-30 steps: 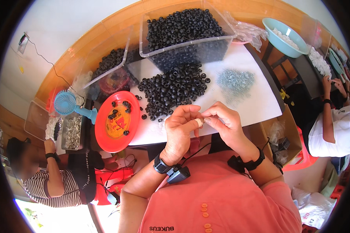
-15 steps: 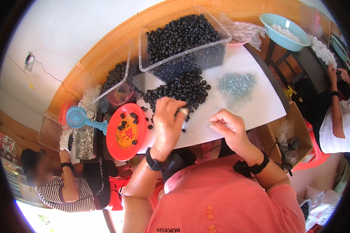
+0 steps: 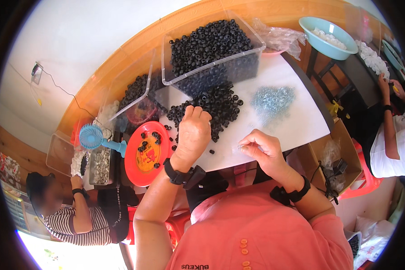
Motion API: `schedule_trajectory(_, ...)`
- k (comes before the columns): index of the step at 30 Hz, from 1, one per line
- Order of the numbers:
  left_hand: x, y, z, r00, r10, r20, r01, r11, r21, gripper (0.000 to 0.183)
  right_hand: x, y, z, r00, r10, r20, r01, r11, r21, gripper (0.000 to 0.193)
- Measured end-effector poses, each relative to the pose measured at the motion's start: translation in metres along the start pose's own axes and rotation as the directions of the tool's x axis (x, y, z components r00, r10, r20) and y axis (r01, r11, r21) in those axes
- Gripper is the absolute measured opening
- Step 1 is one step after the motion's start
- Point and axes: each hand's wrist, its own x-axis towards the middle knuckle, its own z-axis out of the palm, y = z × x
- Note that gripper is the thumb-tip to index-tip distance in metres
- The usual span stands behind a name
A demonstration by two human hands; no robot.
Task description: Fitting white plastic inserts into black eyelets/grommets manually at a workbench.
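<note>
My left hand [image 3: 194, 137] reaches palm down to the near edge of a loose pile of small black ring-like pieces [image 3: 225, 101]. Its fingers are curled together, and whatever is under them is hidden. To the right, my right hand [image 3: 266, 153] hovers over the white tabletop, thumb and forefinger pinched on a tiny pale bit too small to name. Beyond it lies a heap of tiny clear bluish pieces [image 3: 273, 103]. A red plate [image 3: 132, 168] with a yellow middle holds several black pieces, left of my left hand.
A clear bin [image 3: 256, 47] full of black pieces stands at the back; another clear bin [image 3: 137, 101] sits left of it. A blue fan [image 3: 91, 136] is beside the plate. One person [image 3: 76, 225] works at left, another [image 3: 393, 139] at right near a blue basin [image 3: 321, 47].
My left hand has turned palm down and its fingers have curled in at the black pile. My right hand keeps its pinch almost in place.
</note>
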Motion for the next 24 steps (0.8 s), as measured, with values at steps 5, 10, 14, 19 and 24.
schedule_trajectory(5, 0.0, 0.004, 0.0, 1.0, -0.019, -0.012, 0.018, 0.997, -0.069, 0.015, 0.001, -0.005, 0.004, 1.0, -0.011, -0.002, 0.011, 1.0, -0.018, 0.006)
schedule_trajectory(10, 0.001, -0.001, 0.0, 1.0, -0.018, 0.004, 0.018, 0.997, -0.069, 0.018, -0.001, -0.005, 0.004, 0.999, -0.032, -0.004, 0.032, 0.998, -0.046, 0.006)
schedule_trajectory(14, -0.004, 0.003, -0.01, 1.0, -0.009, -0.011, 0.008, 0.998, -0.068, 0.017, -0.002, -0.005, 0.004, 1.0, -0.023, 0.003, 0.023, 0.999, -0.04, 0.007)
schedule_trajectory(19, -0.035, 0.025, -0.039, 0.999, -0.054, 0.005, 0.054, 0.988, -0.146, 0.018, -0.002, -0.003, 0.002, 1.0, -0.013, 0.008, 0.013, 0.999, -0.03, 0.006)
schedule_trajectory(24, -0.077, 0.039, -0.04, 0.979, -0.188, 0.075, 0.202, 0.943, -0.266, 0.021, 0.001, -0.006, 0.002, 0.998, -0.056, 0.016, 0.057, 0.996, -0.063, 0.007)
